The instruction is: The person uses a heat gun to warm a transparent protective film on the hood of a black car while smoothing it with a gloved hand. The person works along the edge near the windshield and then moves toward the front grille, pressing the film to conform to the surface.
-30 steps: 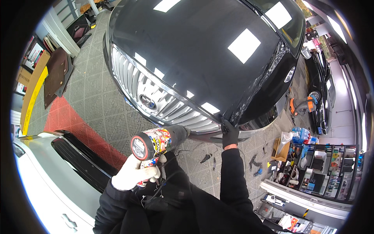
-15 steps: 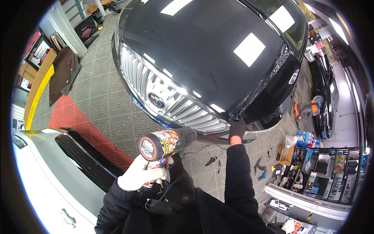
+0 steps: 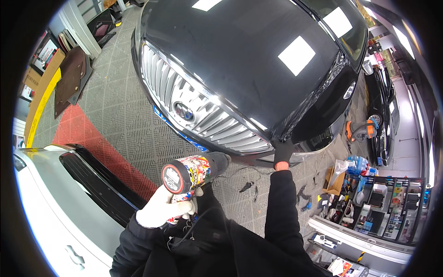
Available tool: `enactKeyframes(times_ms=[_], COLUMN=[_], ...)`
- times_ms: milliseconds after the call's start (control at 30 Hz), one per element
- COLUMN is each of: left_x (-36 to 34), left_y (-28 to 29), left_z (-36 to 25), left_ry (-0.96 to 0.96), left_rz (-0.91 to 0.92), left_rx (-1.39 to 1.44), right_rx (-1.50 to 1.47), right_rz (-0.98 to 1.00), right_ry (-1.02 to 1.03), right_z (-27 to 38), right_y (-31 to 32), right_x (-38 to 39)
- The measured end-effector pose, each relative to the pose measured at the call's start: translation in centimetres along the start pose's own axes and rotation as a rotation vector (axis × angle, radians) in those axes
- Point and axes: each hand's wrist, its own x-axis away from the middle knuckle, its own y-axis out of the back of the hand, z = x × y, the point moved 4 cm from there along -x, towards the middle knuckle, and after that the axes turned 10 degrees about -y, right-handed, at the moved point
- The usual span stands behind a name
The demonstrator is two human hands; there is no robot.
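**Heat gun at the car's nose, other hand on the bonnet edge**

Since the earlier frames we have leaned closer to the black car (image 3: 249,64): its chrome grille (image 3: 198,111) now fills more of the view, and our right arm reaches further out than before.

Our left arm is bent at the elbow, sleeve dark, the white-gloved left hand (image 3: 164,210) raised in front of the chest. That hand is wrapped tight round the grip of a sticker-covered heat gun (image 3: 191,171), fingers curled shut on it; the gun's dark nozzle points away from the hand towards the lower edge of the grille, close to it but not touching. A thin cable hangs below the hand against our jacket.

Our right arm is stretched nearly straight. The right hand (image 3: 282,152), in a black glove with an orange cuff, presses on the front corner of the bonnet, just beyond the gun's nozzle; we cannot tell whether its fingers lie flat or pinch the wrinkled film there.

Left of our left hand sits a white car (image 3: 55,207).
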Motion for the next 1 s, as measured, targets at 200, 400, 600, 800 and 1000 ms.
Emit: enactKeyframes(times_ms=[200,400,600,800,1000], left_x=[0.1,-0.1,-0.9,-1.3,-1.3], left_y=[0.1,-0.1,-1.1,-1.3,-1.3], left_z=[0.2,-0.3,-1.3,-2.0,-1.8], left_ry=[-0.009,0.003,-0.032,0.003,-0.005], left_rz=[-0.017,-0.027,-0.034,0.039,0.056], left_rx=[0.057,0.04,-0.034,-0.039,-0.026], right_rx=[-0.034,-0.089,-0.24,-0.265,-0.04], right_rz=[0.065,0.071,0.081,-0.057,-0.196], right_ry=[-0.032,-0.061,-0.099,-0.076,-0.036], right_z=[0.5,0.3,-1.1,-0.9,0.4], right_y=[0.3,0.3,0.0,-1.1,-1.5], right_x=[0.1,0.3,0.1,0.8,1.1])
